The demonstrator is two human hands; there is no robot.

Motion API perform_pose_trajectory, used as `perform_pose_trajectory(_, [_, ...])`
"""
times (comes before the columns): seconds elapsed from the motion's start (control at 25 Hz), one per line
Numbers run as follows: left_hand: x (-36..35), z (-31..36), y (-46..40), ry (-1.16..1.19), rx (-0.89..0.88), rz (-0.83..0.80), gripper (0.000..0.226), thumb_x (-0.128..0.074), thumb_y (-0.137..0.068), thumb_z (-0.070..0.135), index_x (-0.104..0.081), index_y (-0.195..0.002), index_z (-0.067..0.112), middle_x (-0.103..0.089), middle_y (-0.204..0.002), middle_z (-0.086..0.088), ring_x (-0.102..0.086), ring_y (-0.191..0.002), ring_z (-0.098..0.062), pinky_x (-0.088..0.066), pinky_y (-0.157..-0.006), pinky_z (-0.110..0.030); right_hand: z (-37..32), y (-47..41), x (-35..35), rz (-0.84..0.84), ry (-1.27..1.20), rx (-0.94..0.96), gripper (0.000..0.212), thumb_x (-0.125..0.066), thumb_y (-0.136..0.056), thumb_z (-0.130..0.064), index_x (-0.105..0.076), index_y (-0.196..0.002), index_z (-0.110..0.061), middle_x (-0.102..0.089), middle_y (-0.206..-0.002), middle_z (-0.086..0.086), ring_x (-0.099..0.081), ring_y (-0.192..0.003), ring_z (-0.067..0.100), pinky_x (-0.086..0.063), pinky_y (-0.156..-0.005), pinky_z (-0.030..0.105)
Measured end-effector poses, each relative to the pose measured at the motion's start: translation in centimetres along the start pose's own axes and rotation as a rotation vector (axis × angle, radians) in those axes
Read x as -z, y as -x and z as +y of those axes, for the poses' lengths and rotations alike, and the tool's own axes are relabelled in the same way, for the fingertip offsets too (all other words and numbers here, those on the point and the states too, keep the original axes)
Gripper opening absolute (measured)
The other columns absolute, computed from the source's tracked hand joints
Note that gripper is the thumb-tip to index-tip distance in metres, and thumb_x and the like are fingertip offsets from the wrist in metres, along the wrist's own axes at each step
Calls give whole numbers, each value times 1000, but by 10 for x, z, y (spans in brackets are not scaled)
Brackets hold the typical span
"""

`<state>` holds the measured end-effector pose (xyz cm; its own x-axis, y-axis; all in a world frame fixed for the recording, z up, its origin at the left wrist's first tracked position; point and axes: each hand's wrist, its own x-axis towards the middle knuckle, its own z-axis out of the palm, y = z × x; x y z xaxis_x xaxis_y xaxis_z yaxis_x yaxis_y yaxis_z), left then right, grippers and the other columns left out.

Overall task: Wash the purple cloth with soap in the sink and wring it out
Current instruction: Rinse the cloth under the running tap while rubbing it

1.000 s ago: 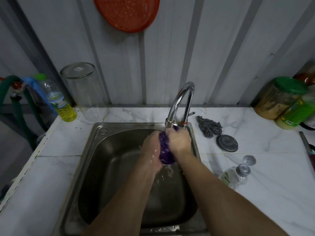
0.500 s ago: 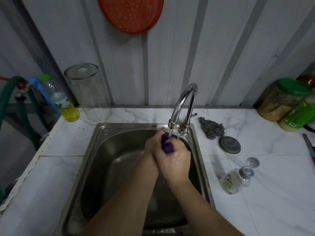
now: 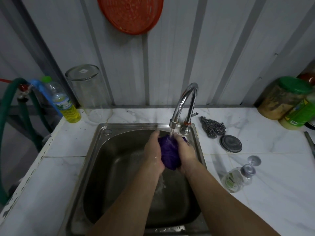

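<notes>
The purple cloth (image 3: 169,153) is bunched into a wet wad over the steel sink (image 3: 102,150), right under the chrome tap (image 3: 185,103). Water runs from the spout onto the top of the cloth and drips into the basin. My left hand (image 3: 153,151) presses the cloth from the left and my right hand (image 3: 185,153) presses it from the right, so both hands grip it between them. A clear soap pump bottle (image 3: 236,178) lies on its side on the counter to the right of the sink.
A steel scourer (image 3: 213,126) and a round drain cover (image 3: 231,143) lie right of the tap. A yellow-liquid bottle (image 3: 65,104) and an upturned clear jar (image 3: 89,92) stand back left. Green-lidded containers (image 3: 286,99) crowd the back right. A green hose (image 3: 10,116) loops at left.
My hands have opened apart around the cloth, so more of the purple wad shows than half a second ago, when the right hand covered it. The hands stay under the running tap.
</notes>
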<state>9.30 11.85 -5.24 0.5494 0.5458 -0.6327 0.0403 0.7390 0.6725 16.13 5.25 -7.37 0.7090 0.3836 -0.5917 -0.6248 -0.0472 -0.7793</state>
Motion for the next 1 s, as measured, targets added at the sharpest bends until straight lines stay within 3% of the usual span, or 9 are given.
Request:
perform_pose_trajectory(0.12, [0,15,-7,0,-9,86,37,-65,-87,45,-70,-110,15,-75,-102,-13,-72,-92,-34,-61,-77,-48,14,30,7,-99,-158,226,30,-85,-73,-39,-74,-95,-22,-81,-94,7,-78,-88,28,-64,-73,42])
perform_pose_trajectory(0.24, [-5,22,-14,-70,-12,124,37,-68,-91,41,-69,-104,6,-72,-98,-12,-70,-87,-28,-60,-85,-44,27,61,1,-116,132,725,31,-83,-69,-43,-67,-95,-40,-72,-94,-10,-72,-87,10,-60,-69,22])
perform_pose_trajectory(0.32, [-5,14,-14,-87,11,-6,43,-59,-96,48,-66,-102,6,-70,-90,-9,-69,-76,-22,-57,-80,-38,29,62,-4,-14,429,911,26,-79,-75,-48,-64,-97,-46,-61,-101,-16,-65,-95,1,-56,-73,14])
perform_pose_trajectory(0.44, [-5,3,-9,-70,15,-42,38,-59,-94,45,-73,-85,11,-76,-68,-5,-75,-59,-17,-57,-58,-32,7,43,-13,113,493,758,22,-74,-84,-54,-66,-76,-34,-67,-75,-12,-65,-72,-2,-49,-59,9])
perform_pose_trajectory(0.56, [-8,3,-9,-49,17,-78,29,-65,-88,32,-80,-92,7,-78,-92,-19,-78,-83,-29,-63,-66,-37,-13,10,-17,178,460,527,25,-70,-87,-34,-65,-67,-20,-67,-55,-7,-63,-55,7,-41,-46,8])
perform_pose_trajectory(0.64, [-8,1,-6,-65,15,-93,31,-62,-91,28,-76,-106,5,-77,-99,-19,-77,-89,-31,-63,-68,-39,-18,-4,-16,227,415,299,25,-63,-91,-36,-67,-76,-15,-68,-65,-2,-67,-67,21,-49,-54,19])
perform_pose_trajectory(0.76, [0,2,-2,75,43,-84,35,-59,-92,40,-74,-106,12,-81,-93,-14,-79,-83,-32,-64,-67,-45,-22,-9,-9,145,160,-26,44,-62,-93,-52,-67,-105,-9,-75,-96,14,-74,-86,35,-63,-80,47])
perform_pose_trajectory(0.88, [19,3,-5,249,85,-36,51,-54,-94,54,-64,-115,8,-79,-102,-21,-76,-95,-40,-61,-84,-54,-33,-6,-5,31,-223,-27,42,-72,-88,-51,-66,-108,-14,-78,-97,14,-78,-81,36,-63,-74,59])
perform_pose_trajectory(1.0, [31,-7,-4,-65,286,-61,88,-46,-87,76,-55,-117,-6,-65,-122,-29,-66,-107,-47,-52,-90,-59,-37,5,-6,-12,-334,144,27,-72,-91,-40,-64,-102,-16,-73,-90,10,-74,-76,29,-64,-72,52])
